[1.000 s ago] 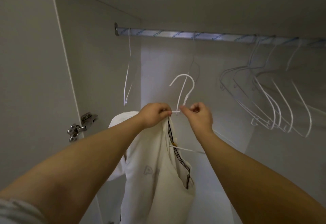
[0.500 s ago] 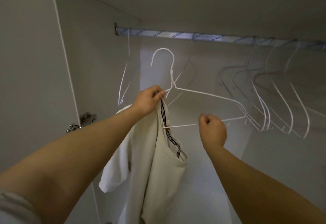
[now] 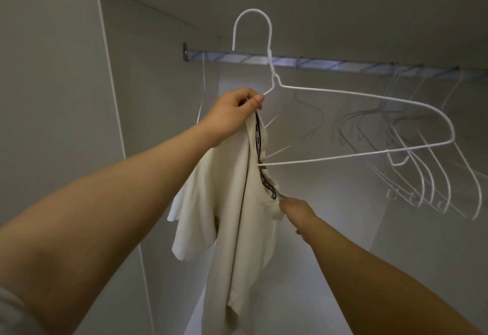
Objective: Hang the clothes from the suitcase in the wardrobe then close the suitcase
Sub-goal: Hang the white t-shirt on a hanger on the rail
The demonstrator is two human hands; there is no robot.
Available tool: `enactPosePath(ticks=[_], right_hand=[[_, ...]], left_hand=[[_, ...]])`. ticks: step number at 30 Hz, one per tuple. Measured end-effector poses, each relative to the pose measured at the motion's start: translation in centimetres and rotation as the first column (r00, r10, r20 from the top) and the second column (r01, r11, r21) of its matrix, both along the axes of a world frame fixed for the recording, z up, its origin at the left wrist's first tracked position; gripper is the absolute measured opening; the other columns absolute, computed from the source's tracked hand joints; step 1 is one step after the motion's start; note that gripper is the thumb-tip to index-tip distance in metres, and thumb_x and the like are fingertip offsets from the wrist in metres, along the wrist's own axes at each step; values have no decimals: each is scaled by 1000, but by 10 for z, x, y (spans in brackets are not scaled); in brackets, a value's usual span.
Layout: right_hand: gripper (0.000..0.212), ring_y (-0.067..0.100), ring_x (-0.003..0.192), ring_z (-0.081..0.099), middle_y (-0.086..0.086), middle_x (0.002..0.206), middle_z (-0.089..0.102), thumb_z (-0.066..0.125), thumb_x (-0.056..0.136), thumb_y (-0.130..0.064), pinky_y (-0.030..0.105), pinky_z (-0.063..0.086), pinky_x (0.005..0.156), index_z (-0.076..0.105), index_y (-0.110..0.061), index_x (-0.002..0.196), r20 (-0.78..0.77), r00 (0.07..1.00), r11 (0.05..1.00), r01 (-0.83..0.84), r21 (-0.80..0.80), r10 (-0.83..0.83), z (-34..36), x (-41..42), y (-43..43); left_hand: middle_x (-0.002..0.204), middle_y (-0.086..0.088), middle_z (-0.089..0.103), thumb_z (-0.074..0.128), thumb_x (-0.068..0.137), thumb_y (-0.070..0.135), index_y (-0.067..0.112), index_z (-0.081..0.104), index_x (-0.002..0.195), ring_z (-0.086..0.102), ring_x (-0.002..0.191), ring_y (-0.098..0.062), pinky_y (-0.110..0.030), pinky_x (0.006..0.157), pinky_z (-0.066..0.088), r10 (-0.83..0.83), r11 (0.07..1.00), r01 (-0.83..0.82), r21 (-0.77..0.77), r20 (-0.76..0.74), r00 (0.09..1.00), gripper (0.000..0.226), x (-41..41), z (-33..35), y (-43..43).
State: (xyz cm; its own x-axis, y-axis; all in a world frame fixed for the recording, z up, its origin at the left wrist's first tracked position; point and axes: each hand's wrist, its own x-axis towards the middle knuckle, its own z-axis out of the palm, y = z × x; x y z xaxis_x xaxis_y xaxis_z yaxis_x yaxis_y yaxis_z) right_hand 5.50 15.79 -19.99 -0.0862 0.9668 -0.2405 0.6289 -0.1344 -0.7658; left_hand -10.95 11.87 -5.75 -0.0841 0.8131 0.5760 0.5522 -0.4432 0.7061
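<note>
The left hand's grip (image 3: 232, 109) is clamped on the white wire hanger (image 3: 369, 97) where its left shoulder meets the neck, and it pinches the collar of the cream shirt (image 3: 237, 229) against that wire. The right hand's grip (image 3: 295, 212) is closed on a fold of the shirt's neckline, at about 5 o'clock from the left hand and well below it. The shirt hangs from the left grip toward 6 o'clock, bunched lengthwise, with a black-and-white collar tape running down its inner edge and one short sleeve sticking out at 8 o'clock. The hanger's left half is inside the shirt; its bottom wire comes out of the neck opening between the two hands and runs off toward 3 o'clock, where the bare right shoulder bends round. Its hook stands up at 12 o'clock from the left hand, in front of the rail (image 3: 330, 64) and rising above it, not hooked over it. The rail crosses the wardrobe (image 3: 158, 44) from 10 to 3 o'clock. One thin hanger (image 3: 203, 89) hangs at its left end, behind the left hand, and a cluster of empty hangers (image 3: 422, 171) hangs at the right, near the held hanger's right tip. Both forearms reach up from the lower corners.
</note>
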Motion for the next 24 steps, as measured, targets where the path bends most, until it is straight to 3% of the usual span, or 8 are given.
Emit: enactPosePath(ticks=[3, 6, 10, 13, 16, 18, 20, 24], right_hand=[[39, 29, 105, 48, 15, 122, 53, 44, 97, -22, 37, 42, 93, 50, -1, 130, -164, 981, 992, 91, -92, -105, -2, -7, 5], [37, 27, 93, 51, 14, 108, 56, 53, 92, -20, 35, 44, 80, 55, 2, 122, -167, 973, 983, 143, -114, -161, -12, -9, 6], [16, 32, 86, 60, 17, 95, 65, 71, 78, -15, 46, 56, 86, 64, -1, 81, -310, 896, 948, 308, -81, -318, -7, 3, 13], [12, 33, 83, 61, 17, 88, 64, 71, 75, -9, 52, 55, 85, 66, -2, 82, -412, 817, 907, 417, -60, -403, 4, 23, 26], [17, 31, 82, 60, 18, 89, 64, 74, 75, -8, 53, 53, 87, 59, -10, 66, -470, 787, 895, 445, -13, -398, 20, 37, 33], [14, 32, 84, 61, 18, 93, 66, 73, 73, -4, 50, 55, 86, 61, -10, 70, -490, 778, 894, 447, -6, -392, 27, 42, 38], [12, 35, 88, 64, 19, 95, 67, 74, 73, -4, 50, 56, 84, 63, -8, 76, -469, 795, 898, 441, 13, -384, 30, 48, 44], [12, 38, 92, 64, 19, 95, 67, 70, 78, -9, 53, 55, 83, 69, -3, 88, -391, 835, 884, 456, 99, -387, 33, 57, 46]], left_hand=[[75, 3, 50, 48, 97, 24, 26, 55, 70, 42, 70, -6, -17, 66, 34, -15, 1000, 15, 3, -11, 1000, 28, -9, 8, -4], [69, 5, 46, 48, 97, 22, 26, 55, 69, 40, 65, -5, -19, 64, 32, -2, 1000, 3, 23, -23, 1000, 29, -18, 7, -3], [67, 5, 45, 47, 98, 24, 28, 53, 67, 40, 63, -5, -19, 62, 32, 70, 997, -71, -8, -87, 994, 31, -36, -4, -4], [68, 8, 48, 46, 98, 25, 27, 54, 69, 42, 64, -4, -17, 61, 34, 150, 988, -156, -15, -201, 968, 30, -53, -12, -5], [80, 2, 54, 46, 98, 22, 13, 64, 89, 46, 77, -13, -13, 60, 32, 231, 972, -234, 34, -353, 907, 23, -64, -16, -5], [90, -5, 58, 46, 98, 21, 4, 66, 100, 50, 87, -19, -24, 63, 28, 271, 962, -254, 99, -439, 857, 26, -70, -18, -3], [96, -14, 63, 46, 98, 25, 4, 66, 104, 55, 95, -28, -26, 71, 30, 309, 951, -276, 141, -491, 814, 30, -75, -21, 0], [95, -21, 62, 48, 97, 21, 3, 66, 103, 57, 94, -34, -33, 78, 39, 365, 931, -295, 215, -542, 757, 26, -76, -26, 6]])
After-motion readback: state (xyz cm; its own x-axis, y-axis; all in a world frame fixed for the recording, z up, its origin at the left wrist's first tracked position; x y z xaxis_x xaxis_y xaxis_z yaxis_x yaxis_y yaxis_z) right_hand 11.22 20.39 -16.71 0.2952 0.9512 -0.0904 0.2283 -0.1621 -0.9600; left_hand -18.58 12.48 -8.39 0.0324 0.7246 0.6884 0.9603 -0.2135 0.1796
